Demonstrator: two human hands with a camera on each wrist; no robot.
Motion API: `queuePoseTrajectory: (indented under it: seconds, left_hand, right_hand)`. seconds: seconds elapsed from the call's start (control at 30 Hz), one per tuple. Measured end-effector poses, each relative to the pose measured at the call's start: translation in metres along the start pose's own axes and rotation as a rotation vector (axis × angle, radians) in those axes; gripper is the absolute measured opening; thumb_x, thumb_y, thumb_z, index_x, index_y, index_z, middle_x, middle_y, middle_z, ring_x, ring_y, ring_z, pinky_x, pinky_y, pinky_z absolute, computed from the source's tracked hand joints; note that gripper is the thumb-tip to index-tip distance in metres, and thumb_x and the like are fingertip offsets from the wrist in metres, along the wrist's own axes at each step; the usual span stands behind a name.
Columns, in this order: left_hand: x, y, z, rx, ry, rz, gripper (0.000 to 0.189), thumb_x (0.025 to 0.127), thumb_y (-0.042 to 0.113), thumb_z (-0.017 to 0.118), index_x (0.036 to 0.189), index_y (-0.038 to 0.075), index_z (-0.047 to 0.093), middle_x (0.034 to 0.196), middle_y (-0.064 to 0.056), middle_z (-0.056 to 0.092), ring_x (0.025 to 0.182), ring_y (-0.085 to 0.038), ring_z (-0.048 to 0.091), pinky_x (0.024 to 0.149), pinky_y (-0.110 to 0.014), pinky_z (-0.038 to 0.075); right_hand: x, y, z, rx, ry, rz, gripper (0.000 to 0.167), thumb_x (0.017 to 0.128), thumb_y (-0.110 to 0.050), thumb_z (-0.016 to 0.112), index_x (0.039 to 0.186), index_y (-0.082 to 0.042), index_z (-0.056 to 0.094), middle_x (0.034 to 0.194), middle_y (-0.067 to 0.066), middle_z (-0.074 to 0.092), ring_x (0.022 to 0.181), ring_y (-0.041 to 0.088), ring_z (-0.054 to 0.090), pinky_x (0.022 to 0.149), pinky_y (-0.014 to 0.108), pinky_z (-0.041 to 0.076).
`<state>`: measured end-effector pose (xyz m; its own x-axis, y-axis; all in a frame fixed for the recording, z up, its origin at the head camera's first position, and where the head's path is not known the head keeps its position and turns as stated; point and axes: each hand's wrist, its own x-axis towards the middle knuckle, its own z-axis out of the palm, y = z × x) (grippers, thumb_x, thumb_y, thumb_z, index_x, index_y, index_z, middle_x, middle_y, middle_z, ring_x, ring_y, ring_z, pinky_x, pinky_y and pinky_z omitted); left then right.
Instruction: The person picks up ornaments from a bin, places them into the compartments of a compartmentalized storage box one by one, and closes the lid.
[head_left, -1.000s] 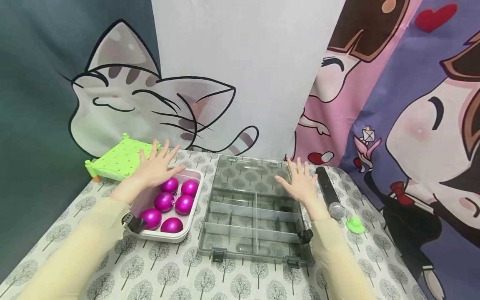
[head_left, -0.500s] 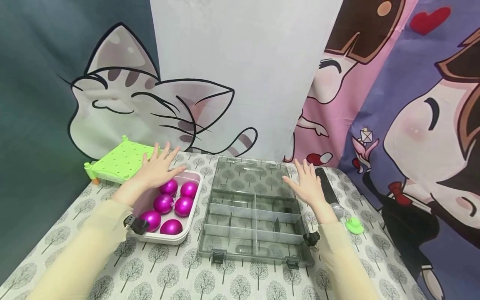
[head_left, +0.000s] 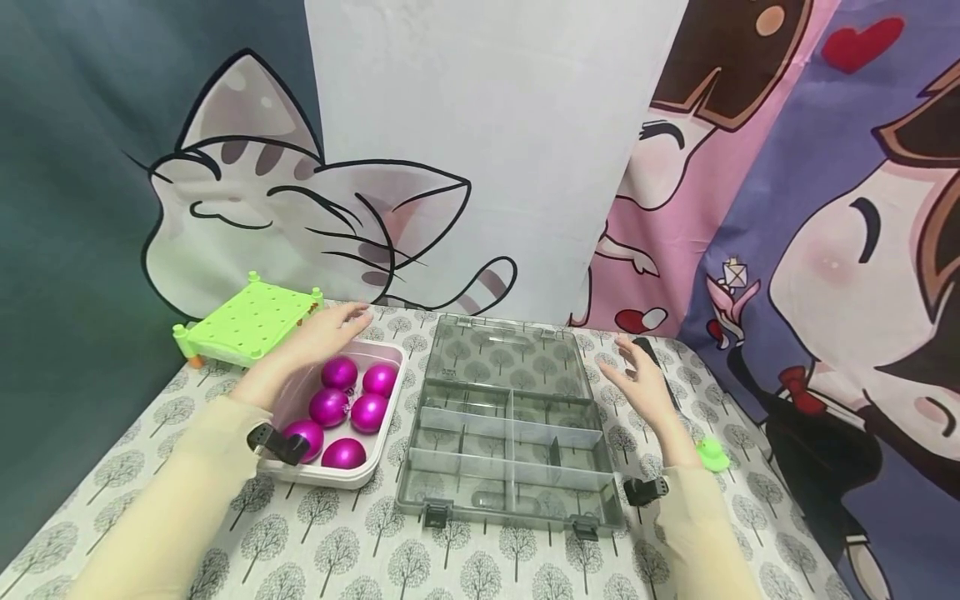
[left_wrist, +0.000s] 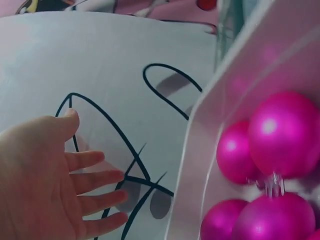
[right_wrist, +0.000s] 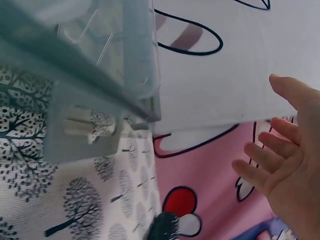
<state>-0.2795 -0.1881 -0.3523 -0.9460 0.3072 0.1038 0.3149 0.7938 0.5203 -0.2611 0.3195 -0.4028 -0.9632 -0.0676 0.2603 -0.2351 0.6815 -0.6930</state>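
Observation:
Above the back left of a white tub (head_left: 396, 392) hangs my left hand (head_left: 324, 335), its fingers extended and holding nothing. Several shiny magenta ball ornaments (head_left: 369, 413) lie in that tub; the left wrist view shows these ornaments (left_wrist: 280, 135) beside my bare palm (left_wrist: 35, 175). My right hand (head_left: 643, 388) hovers right of a clear grey divided organizer box (head_left: 512, 429), whose lid (head_left: 510, 358) lies folded back. In the right wrist view its fingers (right_wrist: 265, 157) are loosely bent around nothing. Behind that hand, a black microphone (head_left: 649, 348) is partly hidden.
At the back left stands a lime green perforated toy platform (head_left: 251, 321) on short legs. A small green rubber duck (head_left: 712, 454) sits at the right. The tree-print tablecloth (head_left: 480, 567) covers the table, and a cartoon curtain (head_left: 480, 150) hangs behind it.
My right hand has moved rightward, away from the organizer box. Both hands have turned from palm-down and spread to more edge-on, with fingers closer together. The ornaments stay put.

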Motion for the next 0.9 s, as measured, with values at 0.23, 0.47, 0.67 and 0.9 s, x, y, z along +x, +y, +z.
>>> queuePoseTrajectory:
  seconds: [0.23,0.47,0.67,0.9]
  left_hand:
    - [0.003,-0.002,0.002,-0.102,-0.008,0.040,0.050,0.102,0.033,0.048,0.136,-0.003,0.050,0.133,-0.027,0.057,0.125,-0.043,0.052,0.108,-0.056,0.040]
    - [0.007,-0.015,0.014,-0.228,-0.069,0.027,0.041,0.090,0.017,0.068,0.123,-0.006,0.060,0.121,-0.027,0.064,0.111,-0.041,0.062,0.102,-0.053,0.047]
    - [0.010,-0.017,0.021,-0.239,-0.131,0.007,0.049,0.085,0.016,0.073,0.125,-0.006,0.057,0.123,-0.027,0.063,0.113,-0.042,0.061,0.104,-0.053,0.045]
    - [0.011,-0.022,0.027,-0.230,-0.257,0.018,0.060,0.082,0.018,0.076,0.129,-0.011,0.053,0.129,-0.030,0.058,0.116,-0.042,0.060,0.103,-0.052,0.047]
  right_hand:
    - [-0.009,0.022,0.002,0.172,-0.030,0.064,0.058,0.098,-0.030,0.060,0.143,0.000,0.042,0.147,0.024,0.045,0.134,0.035,0.047,0.109,0.044,0.042]
    - [-0.020,0.043,0.006,0.343,-0.066,0.113,0.050,0.099,-0.022,0.058,0.136,0.008,0.046,0.130,0.011,0.061,0.105,-0.007,0.058,0.089,0.009,0.045]
    - [-0.030,0.061,0.008,0.455,-0.112,0.110,0.044,0.098,-0.012,0.057,0.132,0.014,0.048,0.108,-0.020,0.065,0.102,-0.007,0.061,0.087,0.010,0.049]
    - [-0.034,0.074,0.014,0.629,-0.257,0.074,0.048,0.099,-0.002,0.051,0.135,0.025,0.033,0.118,-0.010,0.064,0.106,0.000,0.063,0.095,0.023,0.053]
